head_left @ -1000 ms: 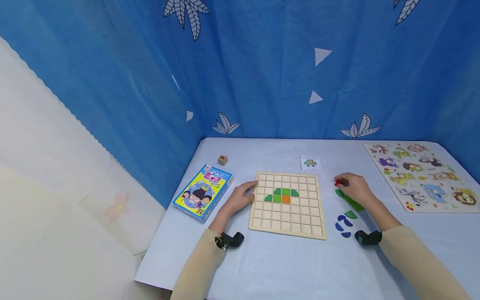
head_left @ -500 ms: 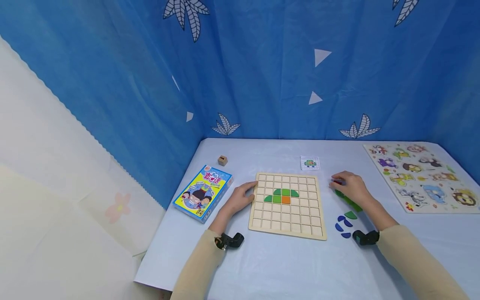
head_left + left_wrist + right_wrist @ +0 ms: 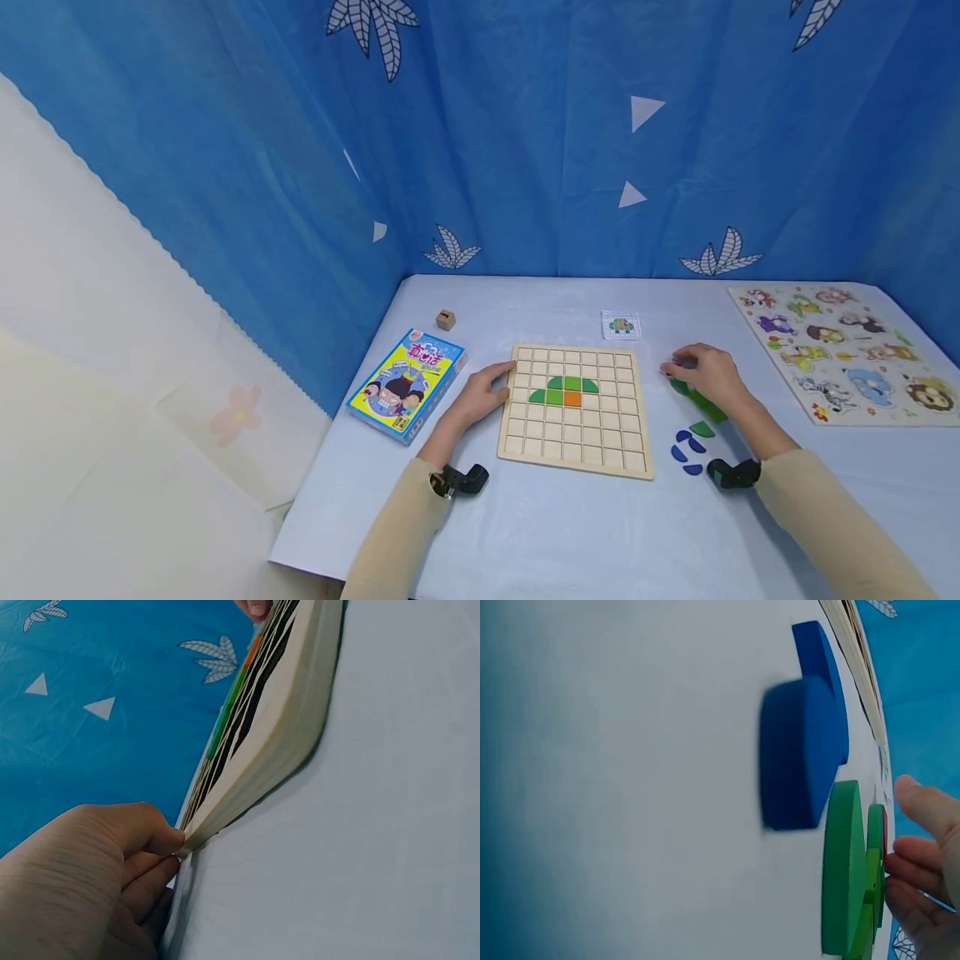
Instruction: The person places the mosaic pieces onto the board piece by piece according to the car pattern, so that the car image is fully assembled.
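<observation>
A wooden grid board (image 3: 573, 437) lies in the middle of the table, with green pieces (image 3: 564, 387) and one orange square (image 3: 572, 400) set in it. My left hand (image 3: 501, 382) holds the board's left edge, fingers curled against it (image 3: 161, 847). My right hand (image 3: 675, 367) hovers just right of the board and pinches a small red piece (image 3: 885, 832) between thumb and fingers. Loose green pieces (image 3: 705, 407) lie under that hand, seen edge-on (image 3: 844, 862) in the right wrist view. Blue curved pieces (image 3: 686, 447) lie nearer me (image 3: 802, 750).
A small picture card (image 3: 621, 325) lies behind the board. A colourful box (image 3: 405, 383) and a small wooden cube (image 3: 446, 319) are at the left. An animal puzzle board (image 3: 840, 350) is at the far right. Blue curtains close in the back and sides.
My right hand has shifted slightly left toward the board with the red piece at its fingertips. The left hand and the board have stayed put.
</observation>
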The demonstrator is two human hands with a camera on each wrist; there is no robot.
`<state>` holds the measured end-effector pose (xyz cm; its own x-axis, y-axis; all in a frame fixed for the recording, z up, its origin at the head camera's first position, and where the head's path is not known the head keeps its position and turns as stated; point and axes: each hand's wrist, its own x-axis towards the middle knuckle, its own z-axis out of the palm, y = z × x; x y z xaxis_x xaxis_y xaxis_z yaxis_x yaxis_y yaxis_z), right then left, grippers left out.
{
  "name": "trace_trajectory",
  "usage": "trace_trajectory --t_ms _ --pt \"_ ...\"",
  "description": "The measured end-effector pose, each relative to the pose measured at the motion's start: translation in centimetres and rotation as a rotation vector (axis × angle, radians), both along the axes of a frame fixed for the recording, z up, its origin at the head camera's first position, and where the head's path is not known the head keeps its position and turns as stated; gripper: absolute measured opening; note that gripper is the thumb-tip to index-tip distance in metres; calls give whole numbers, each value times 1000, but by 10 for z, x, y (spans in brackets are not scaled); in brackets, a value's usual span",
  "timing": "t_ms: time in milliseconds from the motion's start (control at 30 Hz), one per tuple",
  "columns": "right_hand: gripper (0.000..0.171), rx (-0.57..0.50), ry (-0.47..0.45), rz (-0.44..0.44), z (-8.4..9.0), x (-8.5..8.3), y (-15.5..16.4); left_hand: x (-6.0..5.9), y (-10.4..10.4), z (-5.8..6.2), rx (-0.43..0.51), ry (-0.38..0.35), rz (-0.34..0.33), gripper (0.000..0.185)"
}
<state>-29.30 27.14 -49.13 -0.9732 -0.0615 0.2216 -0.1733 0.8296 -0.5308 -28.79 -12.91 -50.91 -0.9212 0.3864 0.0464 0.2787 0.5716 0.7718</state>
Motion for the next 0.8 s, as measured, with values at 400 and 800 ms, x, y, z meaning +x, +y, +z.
trace_trajectory --t_ms 400,800 --pt "39 -43 -24 11 -4 2 -1 0 0 0 -4 2 11 51" --pt "34 -55 -12 81 -9 1 0 -1 1 0 -8 1 18 51"
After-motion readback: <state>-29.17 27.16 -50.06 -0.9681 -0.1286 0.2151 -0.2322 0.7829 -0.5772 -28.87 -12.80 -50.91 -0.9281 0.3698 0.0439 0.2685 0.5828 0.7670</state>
